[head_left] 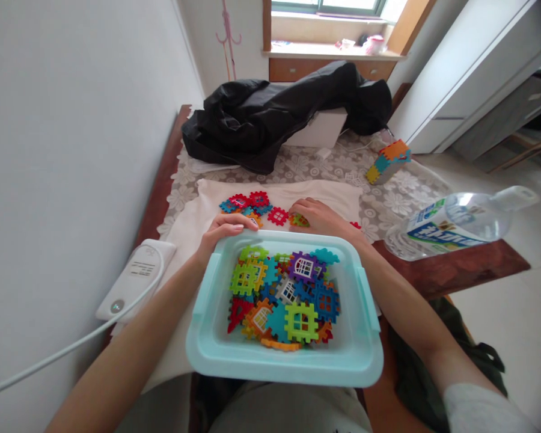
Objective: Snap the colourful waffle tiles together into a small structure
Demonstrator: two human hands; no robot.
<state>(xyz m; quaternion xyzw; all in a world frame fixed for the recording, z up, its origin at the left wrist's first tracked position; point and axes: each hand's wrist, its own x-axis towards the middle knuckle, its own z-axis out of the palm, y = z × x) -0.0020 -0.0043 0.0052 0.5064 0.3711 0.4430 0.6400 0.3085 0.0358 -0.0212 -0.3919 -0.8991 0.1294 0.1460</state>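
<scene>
A pale turquoise plastic bin (356, 361) rests in my lap against the table's near edge, filled with several colourful interlocking waffle tiles (282, 300). My left hand (223, 231) curls over the bin's far left rim, gripping it. My right hand (315, 216) lies just beyond the bin on a white cloth (329, 195), fingers bent over a green and orange tile (299, 221). Several joined red, blue and orange tiles (247, 204) lie flat on the cloth to its left.
A built block of tiles (386, 161) stands at the back right. A clear water bottle (455, 225) lies on its side at the right edge. A black jacket (270, 114) covers a white box at the back. A white device with a cable (135, 276) sits left.
</scene>
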